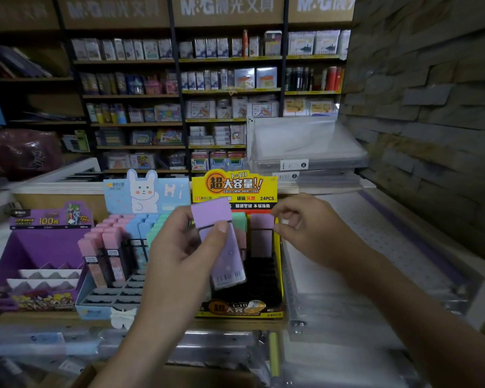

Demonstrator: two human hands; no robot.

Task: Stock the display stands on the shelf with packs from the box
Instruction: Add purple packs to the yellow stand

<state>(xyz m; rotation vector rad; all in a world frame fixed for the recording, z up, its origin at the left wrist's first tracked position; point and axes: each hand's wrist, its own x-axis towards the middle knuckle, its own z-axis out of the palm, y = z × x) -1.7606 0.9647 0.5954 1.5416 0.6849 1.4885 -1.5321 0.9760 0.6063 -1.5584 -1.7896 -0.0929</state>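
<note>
Shelf (53,317) stock comes first: three cardboard display stands sit side by side on it, a purple stand (39,247) on the left, a blue rabbit stand (146,191) in the middle and a yellow stand (235,187) on the right. The yellow stand holds a green pack (240,219) and mauve packs (261,224) in its back row, and the black slots nearer the front are unfilled.

The lilac pack (221,242) now in hand is raised in front of the yellow stand, tilted with its opaque cap uppermost and its clearer lower end pointing down toward the open slots. It looks like a slim, rigid plastic case: light, smooth and likely a bit slippery, stiff enough to be steered by one end. Pinching it across the flat faces near the cap, as here, leaves the lower end free to enter a slot.

The left hand (179,256) grips it, thumb pressed on the front face just below the cap, the other fingers (192,219) wrapped behind and along its left edge. The right hand (314,228) hovers just beside the mauve packs, apart from the lilac pack, its fingers curled with thumb and forefinger tips close; whether they pinch anything I cannot tell.
</note>
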